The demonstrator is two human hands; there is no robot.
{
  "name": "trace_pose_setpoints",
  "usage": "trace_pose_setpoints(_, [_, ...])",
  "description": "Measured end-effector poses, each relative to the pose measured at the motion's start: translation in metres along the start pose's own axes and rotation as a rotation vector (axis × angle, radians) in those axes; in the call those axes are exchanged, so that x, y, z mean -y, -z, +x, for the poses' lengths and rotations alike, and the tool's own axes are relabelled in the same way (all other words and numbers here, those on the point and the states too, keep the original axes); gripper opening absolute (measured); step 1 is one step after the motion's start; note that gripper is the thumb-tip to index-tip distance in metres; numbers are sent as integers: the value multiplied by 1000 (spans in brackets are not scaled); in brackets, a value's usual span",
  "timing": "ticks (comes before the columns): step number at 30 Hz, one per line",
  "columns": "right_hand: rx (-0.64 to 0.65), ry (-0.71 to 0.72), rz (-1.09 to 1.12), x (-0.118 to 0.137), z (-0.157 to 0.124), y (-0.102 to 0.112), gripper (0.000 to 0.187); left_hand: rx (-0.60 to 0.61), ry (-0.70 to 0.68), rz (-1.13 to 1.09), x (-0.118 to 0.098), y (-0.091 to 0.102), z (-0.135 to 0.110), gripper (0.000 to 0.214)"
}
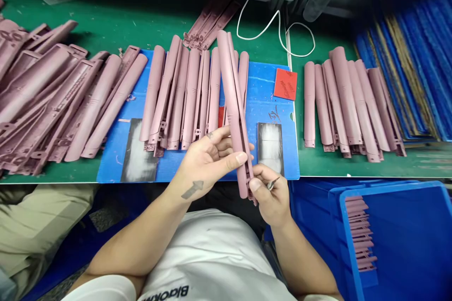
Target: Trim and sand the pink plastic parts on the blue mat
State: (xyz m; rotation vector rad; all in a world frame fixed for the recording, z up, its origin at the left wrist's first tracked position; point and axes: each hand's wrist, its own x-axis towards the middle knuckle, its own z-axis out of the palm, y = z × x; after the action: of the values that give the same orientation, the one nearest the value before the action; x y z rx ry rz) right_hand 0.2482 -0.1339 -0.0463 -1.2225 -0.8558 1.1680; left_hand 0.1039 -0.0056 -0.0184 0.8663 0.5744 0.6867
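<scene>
My left hand point(208, 157) is closed around a long pink plastic shell point(233, 99), which looks like a hair straightener housing. The shell stands tilted, its narrow open side turned to the right. At its lower end my right hand point(271, 195) is closed, thumb against the hinge end. A small dark metal tool with a pointed tip point(272, 183) pokes out between the right fingers; the rest of it is hidden. Behind the held shell, a row of similar pink shells point(192, 96) lies on a blue sheet point(263, 89).
Loose pink shells point(60, 99) are heaped at left; another row point(342, 99) lies at right. Dark abrasive-looking pads point(139, 150) and a red card point(286, 84) rest on the sheet. A blue bin point(406, 235) holds stacked pink parts. A white cable point(261, 37) crosses the back.
</scene>
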Motion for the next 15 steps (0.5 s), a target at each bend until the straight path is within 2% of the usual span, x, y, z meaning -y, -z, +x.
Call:
trace_pose_setpoints(5, [-19, -69, 7, 2, 7, -2, 27, 44, 2, -37, 5, 2, 5, 47])
trace_pose_setpoints(9, [-64, -20, -80, 0, 7, -4, 20, 106, 17, -30, 5, 5, 3, 38])
trace_pose_setpoints(15, [-87, 51, -202, -4, 5, -6, 19, 110, 30, -24, 4, 11, -6, 34])
